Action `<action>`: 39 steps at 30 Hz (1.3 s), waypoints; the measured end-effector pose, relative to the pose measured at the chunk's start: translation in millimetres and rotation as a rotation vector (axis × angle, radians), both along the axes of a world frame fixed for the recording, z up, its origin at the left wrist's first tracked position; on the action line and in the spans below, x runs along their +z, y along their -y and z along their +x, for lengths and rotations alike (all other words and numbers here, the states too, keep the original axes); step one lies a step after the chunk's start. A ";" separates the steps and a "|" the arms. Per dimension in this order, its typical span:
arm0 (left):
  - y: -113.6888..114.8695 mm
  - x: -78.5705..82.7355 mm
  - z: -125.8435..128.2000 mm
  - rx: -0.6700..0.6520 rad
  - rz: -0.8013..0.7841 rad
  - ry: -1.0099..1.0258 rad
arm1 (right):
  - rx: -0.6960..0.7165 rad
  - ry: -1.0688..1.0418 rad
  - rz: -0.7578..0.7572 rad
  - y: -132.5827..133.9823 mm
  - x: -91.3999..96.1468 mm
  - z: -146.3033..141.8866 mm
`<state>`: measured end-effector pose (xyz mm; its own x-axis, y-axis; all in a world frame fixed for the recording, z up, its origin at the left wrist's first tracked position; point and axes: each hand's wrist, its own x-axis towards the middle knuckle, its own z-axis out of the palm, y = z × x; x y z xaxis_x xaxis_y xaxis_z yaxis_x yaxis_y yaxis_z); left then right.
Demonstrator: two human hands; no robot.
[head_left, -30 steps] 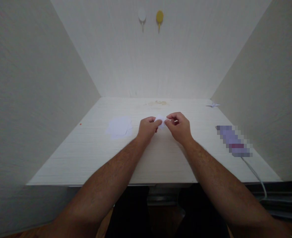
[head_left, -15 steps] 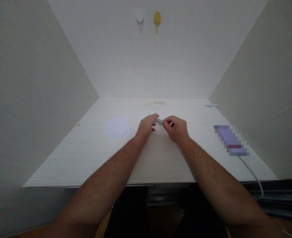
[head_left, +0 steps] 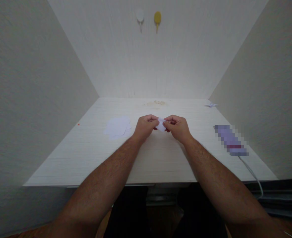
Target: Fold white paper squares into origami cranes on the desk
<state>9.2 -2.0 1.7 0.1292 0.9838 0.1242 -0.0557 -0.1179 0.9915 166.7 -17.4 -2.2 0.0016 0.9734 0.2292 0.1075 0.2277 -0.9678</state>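
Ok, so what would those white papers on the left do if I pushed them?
The white papers would probably slide apart, since they overlap with uneven edges. They look thin, so they're likely light and a bit floppy when lifted. Lying flat, they probably won't roll or tip.

No text, label, brand, number or sign can be read here

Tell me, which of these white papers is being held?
The small paper gripped by the left hand and the right hand. The sheets lie on the table to its left, and the folded paper sits farther off to the right.
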 end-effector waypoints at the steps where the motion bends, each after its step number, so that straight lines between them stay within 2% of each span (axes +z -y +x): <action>1: 0.3 0.5 0.1 0.017 0.009 -0.005 | 0.007 -0.004 -0.008 0.3 0.4 -0.1; 10: 1.7 0.1 3.1 0.074 0.025 0.050 | 0.016 -0.102 -0.009 -0.3 0.7 -3.0; 14: 3.0 0.9 4.2 0.062 -0.014 0.101 | 0.021 -0.141 -0.009 -3.1 -1.4 -2.7; 27: 2.7 0.5 3.6 0.088 0.010 -0.019 | 0.030 -0.105 -0.026 -3.0 1.5 -2.5; 39: 2.1 2.7 4.6 0.081 -0.132 0.164 | 0.097 -0.214 -0.035 -1.7 -0.4 -0.8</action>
<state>13.7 -4.1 4.4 0.0376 0.9993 0.0068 -0.2135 0.0014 0.9769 165.9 -15.8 -2.6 -0.0476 0.9787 0.1996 -0.1213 0.1927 -0.9737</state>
